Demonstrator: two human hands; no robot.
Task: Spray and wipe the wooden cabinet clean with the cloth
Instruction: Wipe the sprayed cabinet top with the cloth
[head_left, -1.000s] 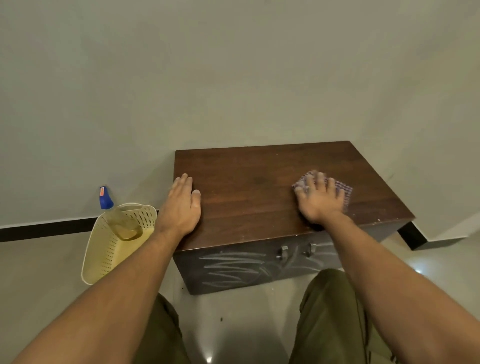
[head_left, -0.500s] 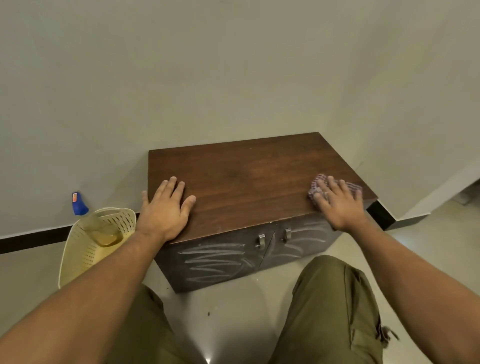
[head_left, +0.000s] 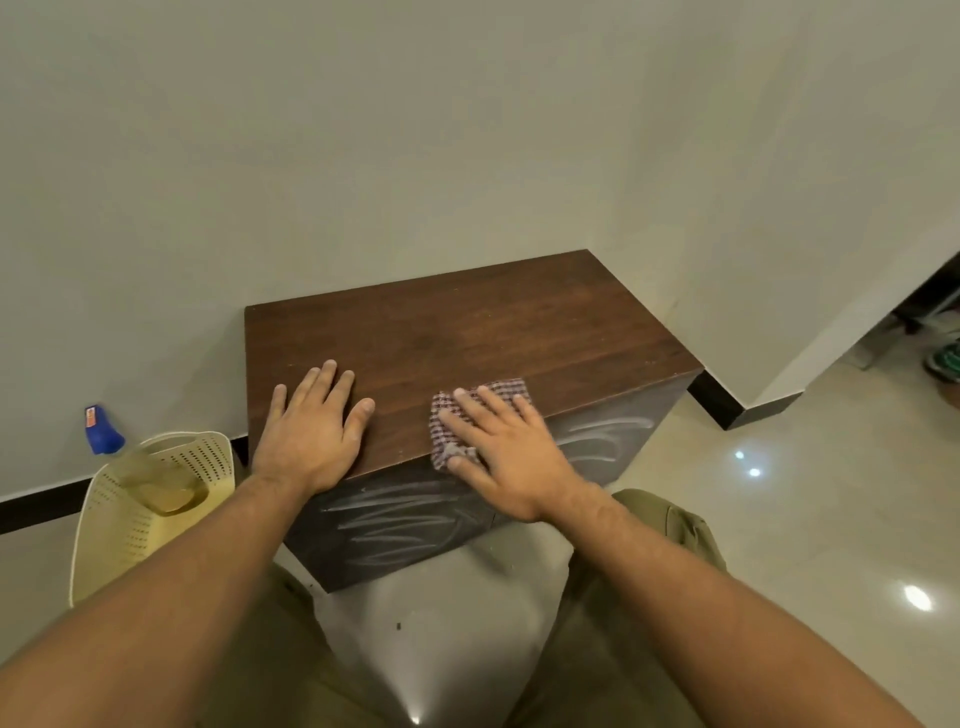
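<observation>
The low wooden cabinet stands against the wall, its dark brown top facing me and its front doors streaked with pale wipe marks. My left hand lies flat, fingers spread, on the top's front left corner. My right hand presses a checked red-and-white cloth onto the front edge of the top, near the middle. The spray bottle, with a blue head and yellowish liquid, lies in a cream basket to the left of the cabinet.
The perforated cream basket sits on the floor against the wall's black skirting. My knees in olive trousers are just before the cabinet. Glossy tiled floor extends right, toward a wall corner and doorway.
My right hand has slid the cloth leftward along the front edge, from the right end toward the middle. My left hand stays flat on the top. The view has shifted right.
</observation>
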